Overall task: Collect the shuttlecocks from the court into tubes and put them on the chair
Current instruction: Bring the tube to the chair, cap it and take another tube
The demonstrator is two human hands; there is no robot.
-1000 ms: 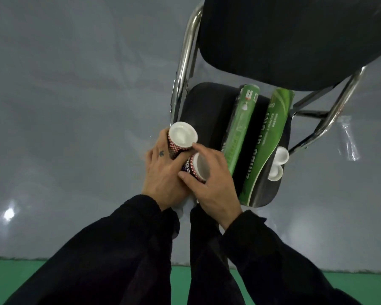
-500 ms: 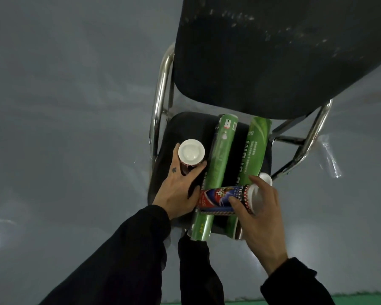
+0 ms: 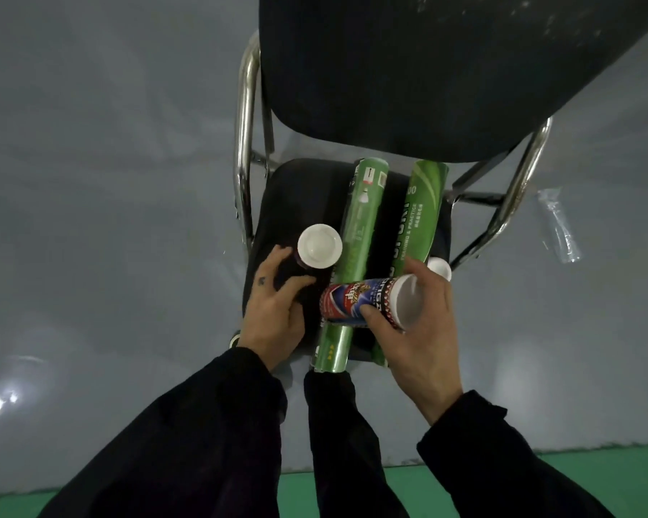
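A red, white and blue printed cardboard tube point(image 3: 356, 301) with a white plastic cap lies crosswise over the near ends of two long glossy green tubes, the left green tube point(image 3: 356, 248) and the right green tube point(image 3: 421, 218), both lengthwise on the padded seat of the black chair point(image 3: 296, 203) with its chrome tubular frame. The right hand point(image 3: 416, 330) grips the printed tube near its capped end, thumb and fingers curled round it. At the seat's left side a dark tube with a round white cap point(image 3: 319, 247) stands upright; the left hand point(image 3: 277, 312) curls its grip round its body. A small white cap point(image 3: 440, 267) sits beside the right green tube. A clear plastic wrapper point(image 3: 560, 226) lies on the grey floor right of the chair.
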